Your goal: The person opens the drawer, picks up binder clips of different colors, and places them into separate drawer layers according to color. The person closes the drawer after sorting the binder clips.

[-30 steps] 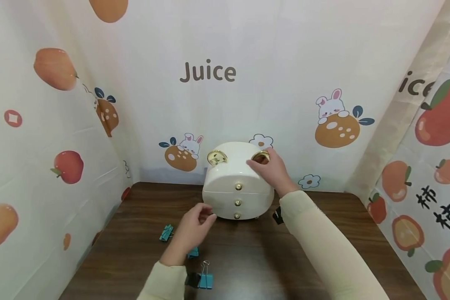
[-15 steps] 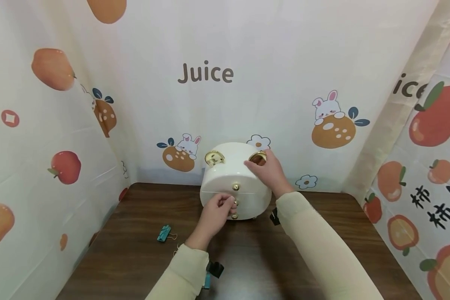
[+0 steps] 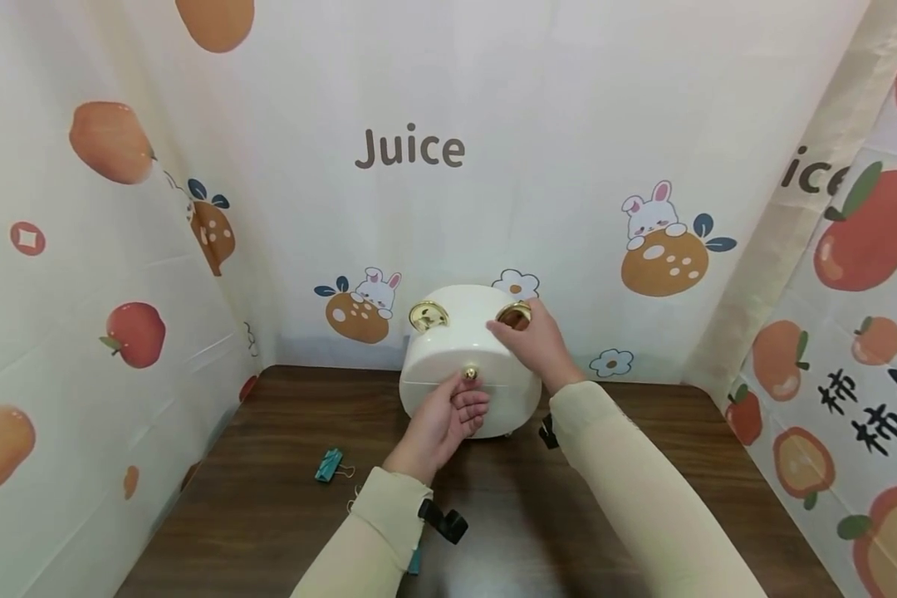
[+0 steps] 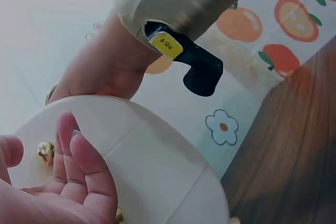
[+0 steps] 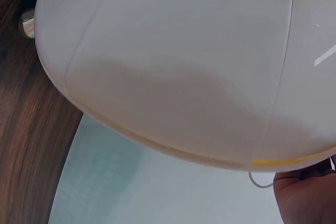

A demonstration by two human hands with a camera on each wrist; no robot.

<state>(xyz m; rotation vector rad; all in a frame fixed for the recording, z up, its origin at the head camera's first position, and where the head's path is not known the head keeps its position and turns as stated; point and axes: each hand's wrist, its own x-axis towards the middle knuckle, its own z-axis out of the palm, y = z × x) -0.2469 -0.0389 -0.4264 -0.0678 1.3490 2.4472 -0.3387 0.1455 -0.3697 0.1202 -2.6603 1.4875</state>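
Note:
A white rounded jewelry box (image 3: 508, 407) with drawers and gold ear-shaped rings stands at the back of the table. My right hand (image 3: 541, 340) grips the right gold ear (image 3: 513, 316), thumb in front. My left hand (image 3: 437, 428) is raised at the box front, palm turned up, with its fingertips right at the top gold knob (image 3: 470, 374). In the left wrist view this knob (image 4: 45, 153) shows between the spread thumb and the fairly straight fingers. The lower knobs are hidden behind the left hand in the head view.
A teal binder clip (image 3: 329, 465) lies left on the dark wooden table (image 3: 269, 498). Another teal clip (image 3: 414, 562) is mostly covered by the left sleeve. A fruit-printed curtain (image 3: 448, 224) hangs close behind the box.
My left hand has moved right and up from the table beside the box, past the middle knob, to the top knob, turning palm up. My right hand has stayed on the ear.

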